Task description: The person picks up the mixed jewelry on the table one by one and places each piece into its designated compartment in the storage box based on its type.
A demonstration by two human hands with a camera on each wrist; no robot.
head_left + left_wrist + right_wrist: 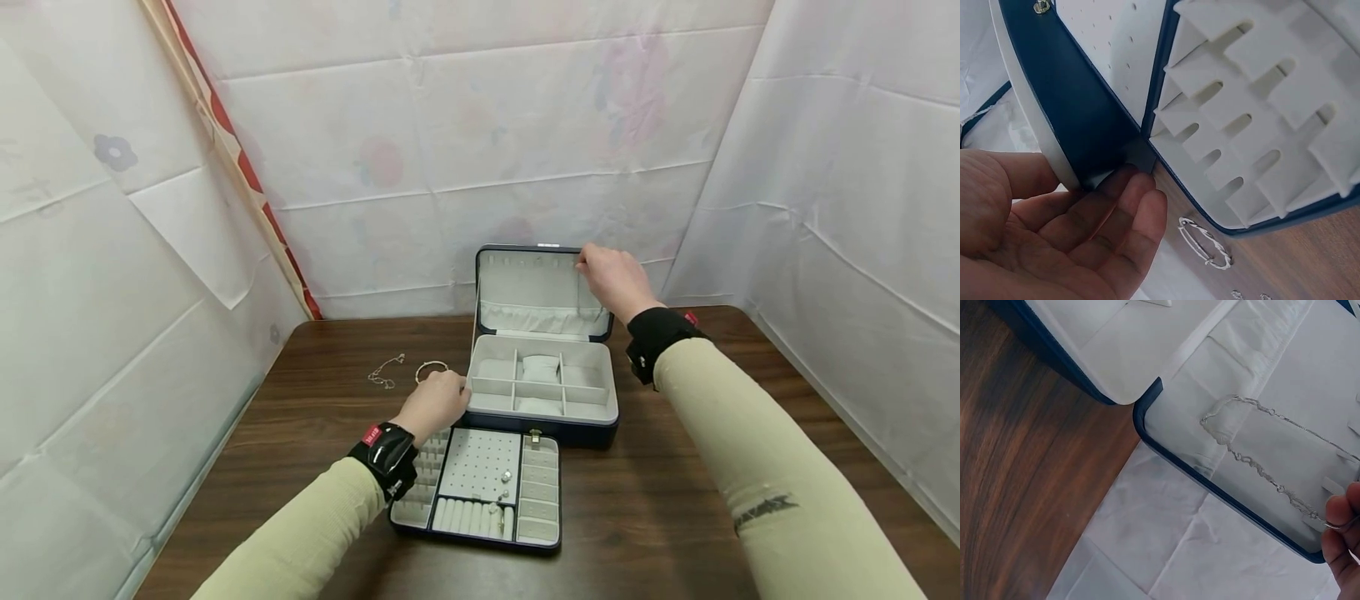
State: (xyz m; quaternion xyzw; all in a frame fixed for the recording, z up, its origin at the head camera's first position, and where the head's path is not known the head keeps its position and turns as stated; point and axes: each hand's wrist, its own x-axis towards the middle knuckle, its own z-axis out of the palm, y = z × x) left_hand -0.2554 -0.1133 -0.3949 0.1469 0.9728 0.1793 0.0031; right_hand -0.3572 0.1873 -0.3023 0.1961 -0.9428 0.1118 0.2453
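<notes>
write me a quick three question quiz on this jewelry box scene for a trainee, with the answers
1. Which hand pinches the silver chain in front of the raised lid?

2. True or false: the tray lies behind the open jewelry box, on the far side from the person.

3. Fill in the blank: a round ____ lies near the loose chain, on the person's left of the box.

Key:
1. The right hand.
2. False; it lies in front, on the person's side.
3. Bangle.

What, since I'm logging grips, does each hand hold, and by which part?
Right hand: necklace, by its upper part. Left hand: jewelry box, by its front left corner.
</notes>
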